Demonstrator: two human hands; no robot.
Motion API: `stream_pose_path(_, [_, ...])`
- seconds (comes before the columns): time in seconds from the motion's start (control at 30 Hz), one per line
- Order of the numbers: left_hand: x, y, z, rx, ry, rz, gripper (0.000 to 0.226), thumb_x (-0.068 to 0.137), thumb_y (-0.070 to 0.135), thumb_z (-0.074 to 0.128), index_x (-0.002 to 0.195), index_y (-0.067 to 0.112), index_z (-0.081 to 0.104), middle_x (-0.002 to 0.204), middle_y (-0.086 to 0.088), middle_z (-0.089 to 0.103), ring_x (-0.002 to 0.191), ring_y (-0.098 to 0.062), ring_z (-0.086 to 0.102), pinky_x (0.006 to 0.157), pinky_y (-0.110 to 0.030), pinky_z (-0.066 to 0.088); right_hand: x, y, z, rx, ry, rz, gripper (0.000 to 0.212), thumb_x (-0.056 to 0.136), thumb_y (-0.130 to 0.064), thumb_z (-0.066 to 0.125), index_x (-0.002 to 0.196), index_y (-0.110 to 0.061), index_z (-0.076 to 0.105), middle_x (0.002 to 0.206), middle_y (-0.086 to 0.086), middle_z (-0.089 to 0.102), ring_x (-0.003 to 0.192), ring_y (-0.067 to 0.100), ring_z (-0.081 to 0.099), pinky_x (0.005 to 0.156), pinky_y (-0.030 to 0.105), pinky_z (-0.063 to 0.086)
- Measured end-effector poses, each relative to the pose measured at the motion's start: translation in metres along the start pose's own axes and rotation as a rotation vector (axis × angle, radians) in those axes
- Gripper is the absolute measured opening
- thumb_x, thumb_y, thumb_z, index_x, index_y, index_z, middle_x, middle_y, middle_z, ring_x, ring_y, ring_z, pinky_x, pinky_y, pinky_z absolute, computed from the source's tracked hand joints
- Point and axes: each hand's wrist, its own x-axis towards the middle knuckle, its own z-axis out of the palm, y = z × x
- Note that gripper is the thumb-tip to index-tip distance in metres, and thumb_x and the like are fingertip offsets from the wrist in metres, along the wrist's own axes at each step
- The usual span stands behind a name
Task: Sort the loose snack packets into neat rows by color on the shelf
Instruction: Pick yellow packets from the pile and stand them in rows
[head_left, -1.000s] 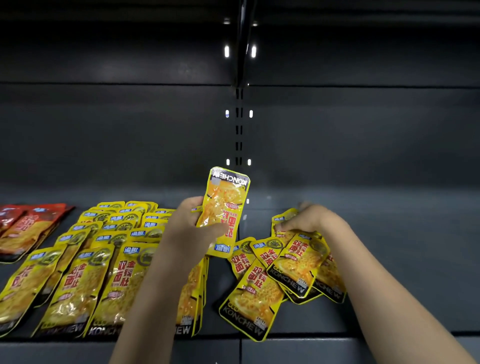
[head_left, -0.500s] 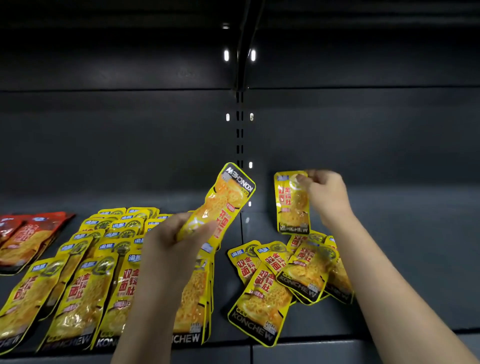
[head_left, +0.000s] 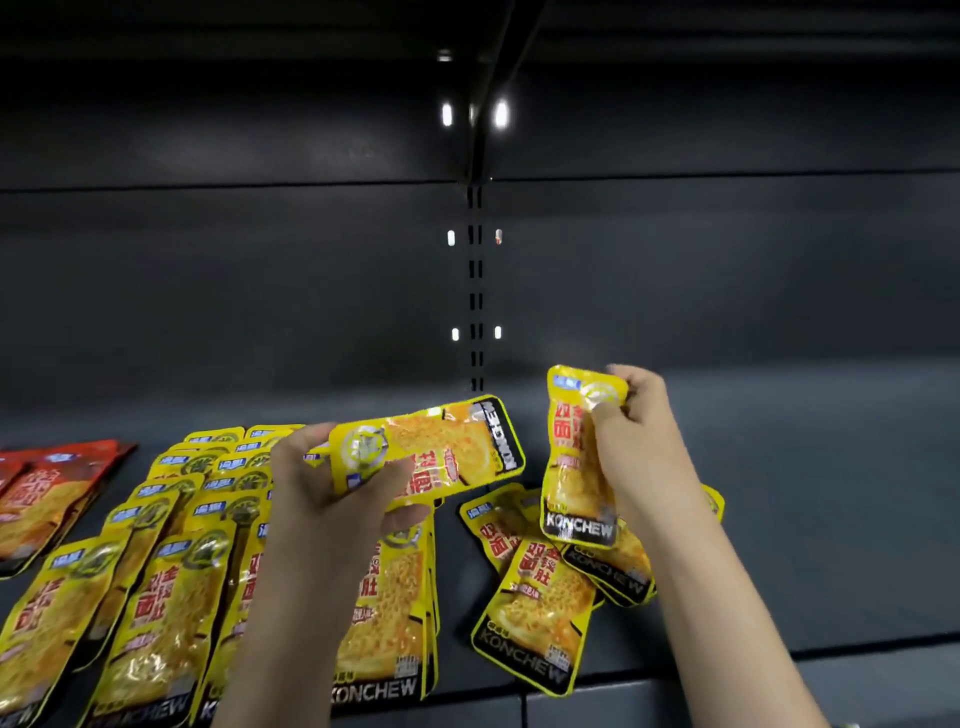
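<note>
Yellow packets are being gripped above the shelf (head_left: 779, 519): left hand (head_left: 332, 499) pinching a sideways packet (head_left: 447, 447), right hand (head_left: 639, 431) an upright packet (head_left: 571, 467).

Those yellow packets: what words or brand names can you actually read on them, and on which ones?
"KONCHEW": bottom band of the packet in the right hand.
"KONCHEW": end band of the sideways packet in the left hand.
"KONCHEW": front loose packet lying on the shelf.
"KONCHEW": front packet of the sorted stack.
Red Chinese characters and blue corner labels: too blurred to read.
</note>
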Motion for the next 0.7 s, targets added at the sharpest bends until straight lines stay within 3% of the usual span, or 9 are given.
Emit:
stream_pose_path(0.07, [0.003,-0.002,-0.006,0.0,0.008,0.01,0.043,0.075,0.004,0.075,0.109,0.017,0.052,0.056,0.009,0.062,0.05,-0.008,0.063,0.074,-0.039,0.054,-0.006,0.001,0.0,0.07,-0.057,0.066,0.029,0.095,-0.009,0.041,0.116,-0.027,0.052,0.076,-0.003,0.061,0.064,0.015,0.056,0.067,0.036,0.053])
stream_pose_path(0.13, [0.005,-0.001,-0.013,0.0,-0.039,0.062,0.032,0.065,0.018,0.081,0.092,0.015,0.063,0.055,0.009,0.059,0.054,-0.005,0.061,0.079,-0.039,0.053,-0.012,-0.001,-0.002,0.133,-0.099,0.105,0.02,0.096,-0.01,0.046,0.101,-0.021,0.063,0.068,-0.005,0.064,0.056,0.01,0.058,0.058,0.031,0.054])
stream_pose_path(0.23, [0.005,0.001,-0.015,-0.025,-0.105,0.105,0.019,0.076,0.022,0.074,0.071,0.016,0.056,0.055,0.012,0.056,0.054,0.0,0.056,0.064,-0.02,0.048,-0.023,-0.008,-0.008,0.22,-0.112,0.133,0.017,0.093,-0.017,0.057,0.082,-0.012,0.068,0.063,0.003,0.064,0.05,0.015,0.057,0.052,0.029,0.051])
stream_pose_path(0.3, [0.009,0.002,-0.016,-0.114,-0.045,0.091,0.016,0.081,0.017,0.066,0.071,0.015,0.053,0.054,0.011,0.051,0.049,0.001,0.051,0.058,-0.016,0.045,-0.025,-0.011,-0.01,0.261,-0.101,0.14,0.017,0.091,-0.019,0.061,0.079,-0.011,0.069,0.066,0.007,0.066,0.053,0.018,0.059,0.055,0.033,0.052])
stream_pose_path(0.37, [0.012,0.003,-0.016,-0.094,-0.11,0.131,0.013,0.083,0.028,0.062,0.077,0.019,0.057,0.061,0.01,0.055,0.056,0.002,0.053,0.056,-0.012,0.047,-0.023,-0.01,-0.01,0.184,-0.086,0.119,0.018,0.091,-0.023,0.061,0.081,-0.01,0.069,0.067,0.007,0.067,0.054,0.019,0.061,0.057,0.035,0.054])
stream_pose_path(0.43, [0.014,0.003,-0.018,-0.084,-0.154,0.14,0.017,0.088,0.034,0.057,0.075,0.025,0.063,0.065,0.015,0.061,0.062,0.004,0.057,0.058,-0.008,0.048,-0.021,-0.008,-0.009,0.077,-0.083,0.093,0.026,0.092,-0.029,0.059,0.084,-0.006,0.068,0.065,0.007,0.066,0.055,0.02,0.059,0.059,0.038,0.053])
stream_pose_path(0.5, [0.016,-0.002,-0.022,-0.055,-0.113,0.165,0.031,0.092,0.026,0.054,0.064,0.03,0.066,0.056,0.019,0.058,0.054,0.007,0.055,0.051,-0.005,0.043,-0.017,-0.006,-0.007,-0.002,-0.099,0.087,0.04,0.092,-0.036,0.058,0.088,0.003,0.063,0.065,0.009,0.059,0.057,0.021,0.053,0.057,0.036,0.047])
stream_pose_path(0.6, [0.012,0.0,-0.022,-0.035,-0.119,0.16,0.025,0.094,0.031,0.051,0.071,0.025,0.058,0.055,0.021,0.054,0.049,0.006,0.051,0.047,-0.005,0.041,-0.006,-0.013,0.003,0.006,-0.14,0.113,0.046,0.092,-0.041,0.054,0.093,0.005,0.057,0.069,0.01,0.055,0.059,0.022,0.051,0.057,0.029,0.044])
stream_pose_path(0.7, [0.014,-0.001,-0.028,-0.118,0.024,0.065,0.036,0.091,0.03,0.059,0.063,0.026,0.036,0.049,0.011,0.032,0.042,-0.003,0.031,0.042,-0.015,0.027,0.012,-0.02,0.018,-0.057,-0.11,0.029,0.039,0.093,-0.043,0.048,0.08,-0.007,0.056,0.068,0.006,0.056,0.062,0.022,0.054,0.063,0.033,0.047])
